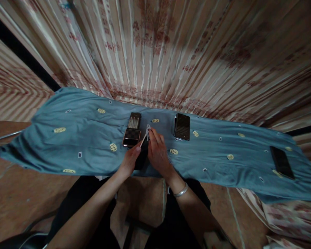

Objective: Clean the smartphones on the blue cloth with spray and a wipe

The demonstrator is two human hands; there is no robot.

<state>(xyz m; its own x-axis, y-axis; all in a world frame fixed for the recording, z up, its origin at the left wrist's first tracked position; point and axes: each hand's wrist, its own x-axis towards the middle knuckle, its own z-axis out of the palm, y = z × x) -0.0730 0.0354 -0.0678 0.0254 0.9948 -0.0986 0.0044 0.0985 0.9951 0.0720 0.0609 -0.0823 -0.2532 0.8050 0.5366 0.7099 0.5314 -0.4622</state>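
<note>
Device point(144, 146), dark-faced, sits gripped in the left hand point(131, 157); at its far end, the right hand point(157, 149) pinches a grey cloth point(148, 130).

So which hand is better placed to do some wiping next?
Probably the right hand: it holds the grey cloth at the dark phone, while the left hand grips that phone.

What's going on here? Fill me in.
A person's left hand holds a dark flat device tilted up, and the right hand pinches a small grey cloth at its upper edge. On the blue tablecloth, two phone-like devices lie left of the hands, a small stack lies right, and another dark device lies farther right.
</note>
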